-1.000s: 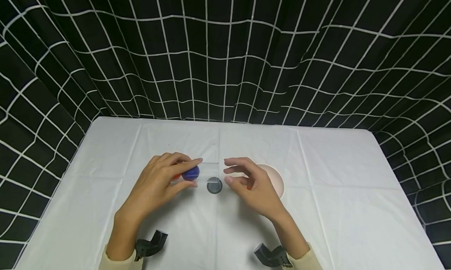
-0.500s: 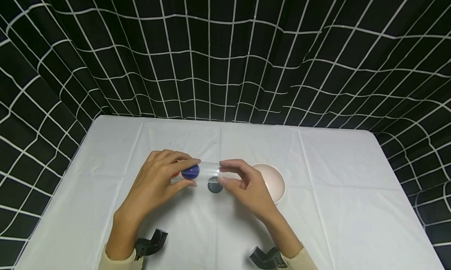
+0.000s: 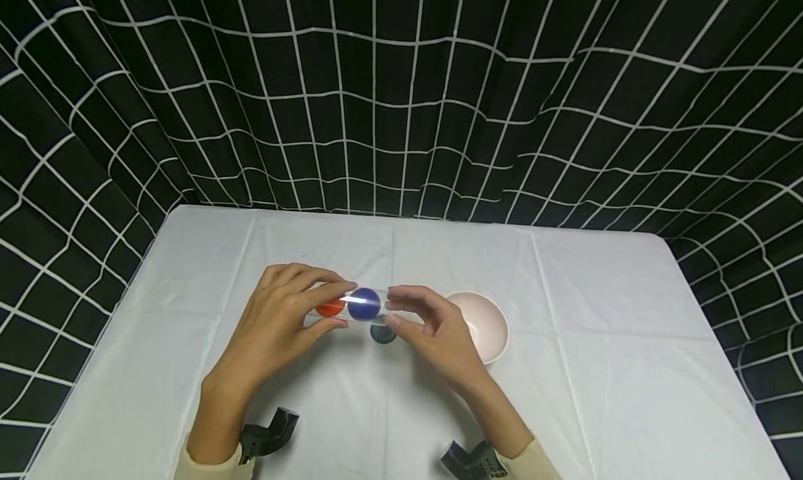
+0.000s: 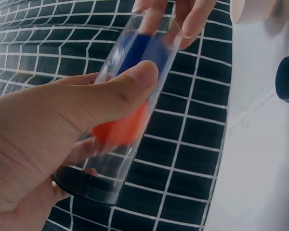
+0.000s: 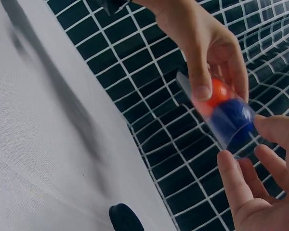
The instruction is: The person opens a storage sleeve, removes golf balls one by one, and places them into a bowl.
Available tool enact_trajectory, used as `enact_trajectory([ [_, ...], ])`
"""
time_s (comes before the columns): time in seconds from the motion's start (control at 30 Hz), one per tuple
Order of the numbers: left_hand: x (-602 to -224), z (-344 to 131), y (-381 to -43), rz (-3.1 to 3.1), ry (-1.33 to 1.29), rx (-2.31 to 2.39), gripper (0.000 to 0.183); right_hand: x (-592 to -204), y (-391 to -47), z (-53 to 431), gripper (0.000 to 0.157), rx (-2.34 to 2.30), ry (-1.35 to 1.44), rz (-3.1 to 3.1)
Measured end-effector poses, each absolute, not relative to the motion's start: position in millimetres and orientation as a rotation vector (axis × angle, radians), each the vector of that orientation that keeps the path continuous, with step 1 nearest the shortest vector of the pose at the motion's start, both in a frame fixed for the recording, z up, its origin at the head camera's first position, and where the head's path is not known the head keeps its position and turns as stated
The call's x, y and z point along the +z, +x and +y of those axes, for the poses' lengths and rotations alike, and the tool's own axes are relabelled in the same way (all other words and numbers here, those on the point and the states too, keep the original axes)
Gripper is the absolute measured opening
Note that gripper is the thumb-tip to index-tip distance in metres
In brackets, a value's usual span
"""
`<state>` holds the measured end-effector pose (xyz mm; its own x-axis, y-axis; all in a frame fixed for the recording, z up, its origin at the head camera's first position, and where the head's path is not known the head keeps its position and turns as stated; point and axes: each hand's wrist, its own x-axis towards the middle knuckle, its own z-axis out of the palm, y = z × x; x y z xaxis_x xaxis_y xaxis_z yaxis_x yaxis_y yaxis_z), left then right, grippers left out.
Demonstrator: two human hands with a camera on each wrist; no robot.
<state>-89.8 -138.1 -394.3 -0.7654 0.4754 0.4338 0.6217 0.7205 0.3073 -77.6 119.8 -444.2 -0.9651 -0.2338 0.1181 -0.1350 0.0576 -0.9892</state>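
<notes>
My left hand [image 3: 282, 316] grips a clear tube [image 4: 103, 166] round its middle, thumb on the near side. A dark cap [image 4: 84, 185] closes the tube's left end. Inside lie an orange ball [image 3: 329, 308], partly behind the left fingers, and a blue ball [image 3: 364, 304] nearer the other end. At that end my right hand [image 3: 442, 337] has its thumb and fingers spread about the rim, with fingertips touching or very close to it. Whether anything lies in the right palm is hidden. Below the tube, a dark round lid [image 5: 125, 217] rests on the table.
A pale pink bowl [image 3: 492, 327] stands just right of the right hand, which covers its left side. White cloth covers the table [image 3: 627, 368]. Behind and at the sides hangs a black curtain [image 3: 389, 128] with white grid lines.
The right hand has come left to the tube's end. Both balls have slid right inside the tube. Orange seen by the right fingers a second ago is out of sight. The left hand has barely moved.
</notes>
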Motion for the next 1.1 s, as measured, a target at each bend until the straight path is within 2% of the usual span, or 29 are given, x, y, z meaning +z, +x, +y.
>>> enact_trajectory([
  [0.8, -400, -139, -92, -2.721, -0.770, -0.849, 0.053, -435, -75, 128, 0.041, -2.075, -0.308, 2.260],
  [1.1, -404, -141, -95, -2.745, -0.735, -0.893, 0.051, -429, -82, 153, 0.044, -2.159, -0.228, 2.199],
])
